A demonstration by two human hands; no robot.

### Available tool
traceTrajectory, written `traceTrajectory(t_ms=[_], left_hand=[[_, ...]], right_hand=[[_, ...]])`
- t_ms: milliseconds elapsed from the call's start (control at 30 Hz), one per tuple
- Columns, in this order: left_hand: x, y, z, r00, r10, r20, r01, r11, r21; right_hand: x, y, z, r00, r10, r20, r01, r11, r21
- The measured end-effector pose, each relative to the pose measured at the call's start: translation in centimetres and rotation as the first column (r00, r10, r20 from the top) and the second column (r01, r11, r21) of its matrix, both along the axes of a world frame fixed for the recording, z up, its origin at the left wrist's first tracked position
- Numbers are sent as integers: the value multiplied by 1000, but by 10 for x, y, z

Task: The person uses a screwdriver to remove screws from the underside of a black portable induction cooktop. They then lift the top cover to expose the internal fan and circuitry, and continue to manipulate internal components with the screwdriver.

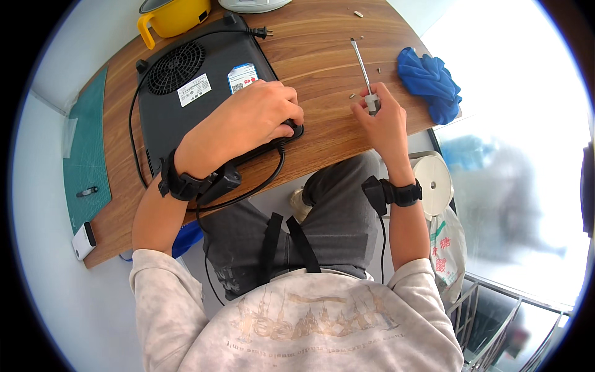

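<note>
Head view: an induction cooktop (192, 93) lies upside down on the wooden counter (322, 56), its black underside facing up with the round fan grille and two labels visible. The left hand (248, 121) rests palm-down on the near right corner of the cooktop, fingers curled over the edge next to the point where the black power cord (248, 193) leaves the housing; it presses on the unit and grips nothing else. The cord loops off the counter edge toward the lap, and its plug (261, 32) lies on the counter just beyond the far right corner of the cooktop. The right hand (383, 121) is closed around the handle of a screwdriver (364, 71), whose metal shaft points away from the person across the counter, well apart from the cooktop. Small loose screws (352, 96) lie just beside that hand. A crumpled blue cloth (431, 80) sits at the right end of the counter. A yellow pot (173, 15) stands beyond the cooktop. A green cutting mat (87, 155) covers the left end of the counter.
</note>
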State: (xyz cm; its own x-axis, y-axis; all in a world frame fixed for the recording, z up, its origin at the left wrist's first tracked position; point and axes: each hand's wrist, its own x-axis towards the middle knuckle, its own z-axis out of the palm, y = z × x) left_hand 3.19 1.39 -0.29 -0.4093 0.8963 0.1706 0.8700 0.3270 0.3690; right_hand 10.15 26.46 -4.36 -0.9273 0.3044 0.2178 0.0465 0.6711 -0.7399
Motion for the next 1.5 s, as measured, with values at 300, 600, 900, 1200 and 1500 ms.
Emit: traceTrajectory(t_ms=[300,600,900,1200,1500], left_hand=[[-1,4,-5,1000,-2,27,1,1000,16],[-4,-1,-8,997,-22,71,18,998,59],[-1,2,-4,998,0,58,0,1000,7],[11,-30,24,990,133,41,-132,991,-30],[82,-157,8,617,786,-29,-787,617,-14]], right_hand=[[-12,-2,-10,999,32,0,-32,998,52],[-14,-4,-13,999,13,-40,-13,1000,-3],[-8,6,-18,999,-49,-2,44,924,-381],[-8,6,-22,997,-42,-61,14,915,-402],[0,7,-25,990,-79,-114,6,846,-533]])
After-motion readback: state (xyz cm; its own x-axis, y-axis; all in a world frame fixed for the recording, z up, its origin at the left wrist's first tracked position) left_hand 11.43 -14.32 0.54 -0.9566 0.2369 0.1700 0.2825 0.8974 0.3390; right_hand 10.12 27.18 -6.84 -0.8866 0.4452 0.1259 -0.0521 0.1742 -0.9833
